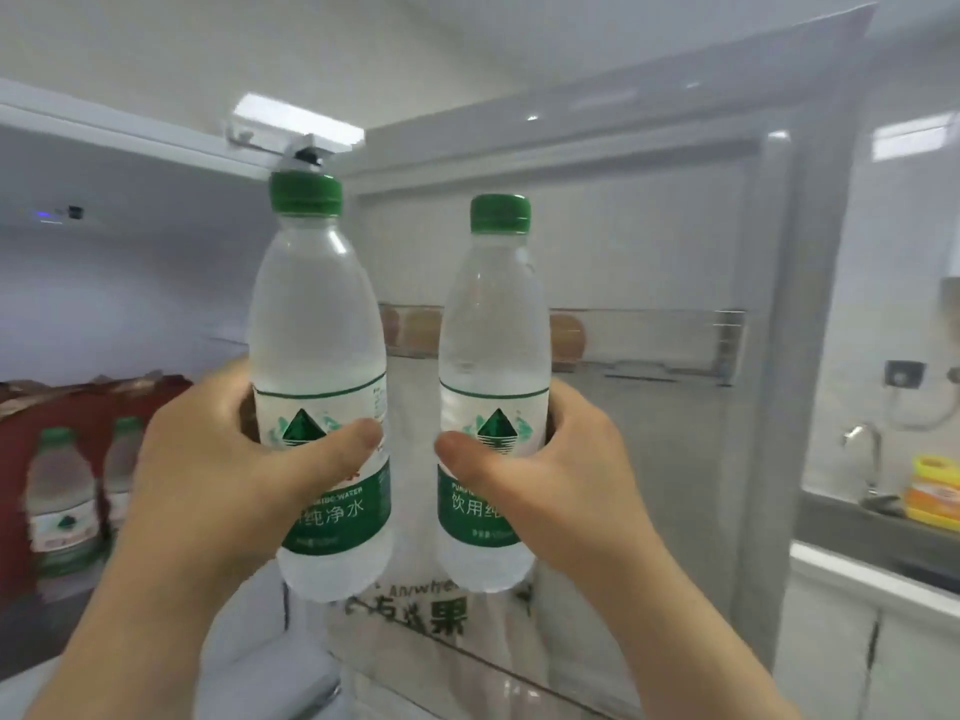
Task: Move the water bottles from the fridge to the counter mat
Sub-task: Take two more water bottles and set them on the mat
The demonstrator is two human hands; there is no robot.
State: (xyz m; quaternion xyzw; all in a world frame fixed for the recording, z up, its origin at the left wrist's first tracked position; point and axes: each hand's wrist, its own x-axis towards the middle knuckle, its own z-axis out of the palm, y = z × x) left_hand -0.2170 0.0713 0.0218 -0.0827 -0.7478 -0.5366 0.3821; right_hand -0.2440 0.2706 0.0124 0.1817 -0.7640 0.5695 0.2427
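Clear plastic bottles with ribbed green caps stood upright before the open fridge point(597, 262): left hand point(218, 470) fingers gripped the left bottle point(317, 324), right hand point(561, 470) fingers the right bottle point(493, 330).

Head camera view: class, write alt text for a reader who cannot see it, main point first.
Two hands each hold an upright green-capped water bottle in front of an open fridge: left hand on the left bottle, right hand on the right bottle. More bottles stand on a shelf at lower left.
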